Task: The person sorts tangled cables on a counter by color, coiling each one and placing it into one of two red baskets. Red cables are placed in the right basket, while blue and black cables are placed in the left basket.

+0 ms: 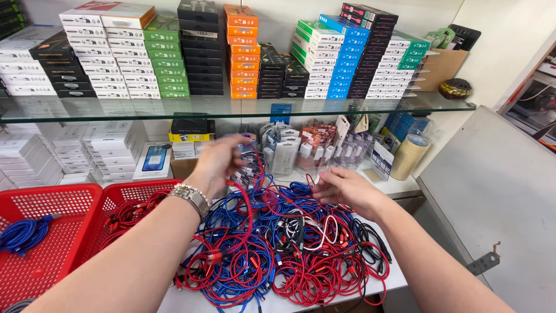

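red cable (pixel 248 200) hangs pinched in your left hand (pixel 217 162) above the cable pile (pixel 284 243); your right hand (pixel 344 188) rests on the pile, fingers loosely curled, gripping nothing clearly.

Both hands (pixel 217 162) (pixel 347 188) dig into tangled cables (pixel 278 249) beside red baskets (pixel 58 203).

Cable pile (pixel 278 243): on the counter (pixel 394 278), in front of the person
Left hand (pixel 217 162): above the pile's rear left part, a cable (pixel 246 206) hanging from it
Right hand (pixel 347 188): on the pile's rear right part
Baskets (pixel 81 194): two, side by side, left of the pile, coiled cables in each
Packaged goods (pixel 289 148): behind the pile, under the glass shelf (pixel 231 107)
Box stacks (pixel 243 52): in rows on the glass shelf
Tape roll (pixel 408 156): right of the packaged goods, behind the right hand
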